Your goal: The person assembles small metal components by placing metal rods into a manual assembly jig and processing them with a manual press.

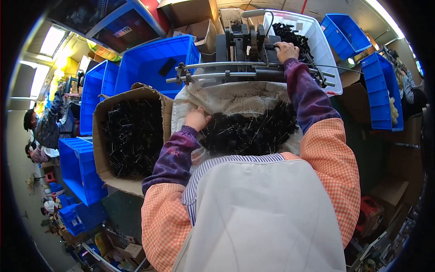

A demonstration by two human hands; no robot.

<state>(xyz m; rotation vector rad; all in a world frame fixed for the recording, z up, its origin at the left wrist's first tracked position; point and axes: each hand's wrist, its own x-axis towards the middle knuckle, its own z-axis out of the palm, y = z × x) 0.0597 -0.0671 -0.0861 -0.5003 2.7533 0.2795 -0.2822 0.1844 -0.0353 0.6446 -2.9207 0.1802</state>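
Observation:
In front of me a machine (244, 43) with dark blocks, a wheel and two metal rails (217, 78) stands across the work place. My right hand (287, 52) is at its right side, fingers curled beside a short coil; whatever they grip is hidden. Below the rails, a pale cloth (188, 97) bears a heap of black bristly pieces with thin metal stems (249, 129). At the heap's left edge is my left hand (197, 119), its fingers drawn together. I cannot make out anything in them.
An open cardboard box (167, 113) full of similar black pieces stands left. Beyond the machine, right, a white bin (322, 45) holds black parts. Blue crates (156, 50) stand on both sides. Other people (43, 122) are at the far left.

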